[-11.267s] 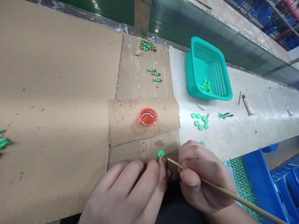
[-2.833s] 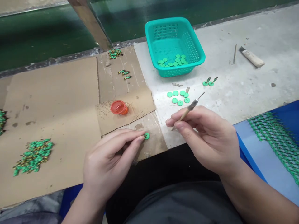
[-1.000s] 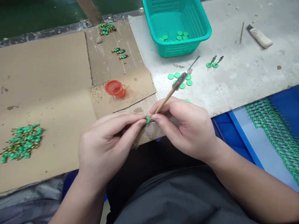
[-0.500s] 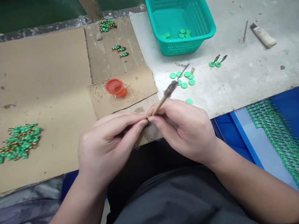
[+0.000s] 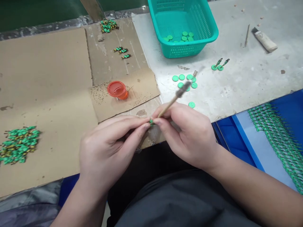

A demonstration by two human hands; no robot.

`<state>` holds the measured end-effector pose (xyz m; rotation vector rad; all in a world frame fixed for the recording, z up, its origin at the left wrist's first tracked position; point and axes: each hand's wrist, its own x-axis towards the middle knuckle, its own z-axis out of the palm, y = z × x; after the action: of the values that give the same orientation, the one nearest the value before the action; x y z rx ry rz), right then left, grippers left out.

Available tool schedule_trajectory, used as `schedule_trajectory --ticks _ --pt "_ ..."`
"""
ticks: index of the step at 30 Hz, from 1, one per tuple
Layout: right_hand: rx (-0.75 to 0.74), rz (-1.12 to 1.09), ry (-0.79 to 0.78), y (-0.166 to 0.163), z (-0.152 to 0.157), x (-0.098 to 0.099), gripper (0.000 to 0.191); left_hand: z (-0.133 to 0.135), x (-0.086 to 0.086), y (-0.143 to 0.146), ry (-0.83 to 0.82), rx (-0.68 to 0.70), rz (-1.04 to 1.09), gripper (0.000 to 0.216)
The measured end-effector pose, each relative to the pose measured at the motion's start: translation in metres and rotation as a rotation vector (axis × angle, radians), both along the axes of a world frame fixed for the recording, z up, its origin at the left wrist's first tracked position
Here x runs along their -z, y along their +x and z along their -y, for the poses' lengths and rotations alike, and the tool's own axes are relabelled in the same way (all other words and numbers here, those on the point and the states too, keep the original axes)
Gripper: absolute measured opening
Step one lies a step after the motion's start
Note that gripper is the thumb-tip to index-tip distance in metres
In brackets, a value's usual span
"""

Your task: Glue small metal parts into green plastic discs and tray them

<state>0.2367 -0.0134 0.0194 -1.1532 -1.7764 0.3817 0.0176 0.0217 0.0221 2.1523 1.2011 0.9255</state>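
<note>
My left hand (image 5: 111, 148) pinches a small green disc (image 5: 151, 121) between thumb and fingertips, just above the table's near edge. My right hand (image 5: 189, 132) meets it fingertip to fingertip, also touching the disc, and grips a thin wooden paintbrush (image 5: 174, 99) whose dark, blurred tip points up and away to the right. A small red cup of liquid (image 5: 116, 90) sits on a cardboard scrap just beyond my left hand. Several loose green discs (image 5: 186, 80) lie on the grey surface past the brush tip.
A teal basket (image 5: 203, 30) holding several green discs stands at the back. Painted green pieces lie in a heap at far left (image 5: 19, 143), at back centre (image 5: 108, 26) and in a short row (image 5: 121, 52). A tube (image 5: 264, 39) lies back right. Blue bins with green strips (image 5: 276, 135) are on the right.
The brush tip has swung lower and rightward. Both hands stay together at the disc, of which less shows than a second ago.
</note>
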Motion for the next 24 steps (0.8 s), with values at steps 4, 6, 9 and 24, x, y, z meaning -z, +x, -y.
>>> schedule_trajectory --ticks 4,6,9,24 --pt "0.04 -0.008 0.013 0.0012 0.004 0.0049 0.011 0.0 0.0005 -0.0006 0.013 0.0 0.021 0.018" --pt "0.032 -0.013 0.016 0.0011 0.0039 0.0058 0.01 0.0004 0.0008 -0.0004 0.004 0.001 0.026 0.019" --pt "0.007 -0.031 0.018 0.0007 0.0018 0.0059 0.012 0.0009 0.0007 -0.0004 0.002 0.01 0.021 0.022" --pt "-0.059 -0.016 0.033 -0.0062 -0.0044 0.0021 0.02 -0.0003 -0.0023 0.0004 -0.003 0.014 0.016 0.022"
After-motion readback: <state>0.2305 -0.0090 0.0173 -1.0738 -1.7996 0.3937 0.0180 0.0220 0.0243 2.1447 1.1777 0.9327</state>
